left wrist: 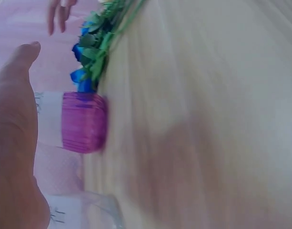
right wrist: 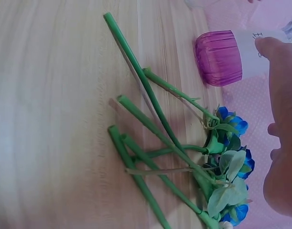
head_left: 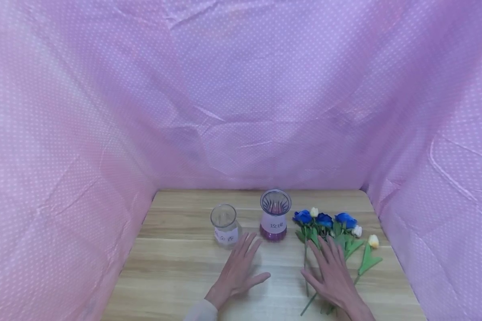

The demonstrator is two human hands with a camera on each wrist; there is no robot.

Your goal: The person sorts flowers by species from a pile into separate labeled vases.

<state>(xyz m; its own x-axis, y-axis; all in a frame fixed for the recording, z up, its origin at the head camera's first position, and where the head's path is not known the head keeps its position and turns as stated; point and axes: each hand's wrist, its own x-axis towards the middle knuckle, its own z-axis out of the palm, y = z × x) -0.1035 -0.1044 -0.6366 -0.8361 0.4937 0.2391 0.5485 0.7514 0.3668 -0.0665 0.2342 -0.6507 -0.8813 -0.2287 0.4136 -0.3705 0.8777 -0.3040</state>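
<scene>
My left hand, fingers straight and spread, hovers over the table in front of two vases. Closest to its fingertips is a clear glass vase with a white handwritten label. Right of that stands a vase with a purple base, also labelled. With fingers spread, my right hand is over the stems of the artificial flowers and holds nothing. Blue roses and white tulips lie together there, a pale yellow tulip at their right. In the right wrist view, green stems point away from the blooms.
A wooden table carries everything. Pink dotted cloth hangs close behind it and along both sides. The two vases stand side by side towards the back, with the flowers on the right.
</scene>
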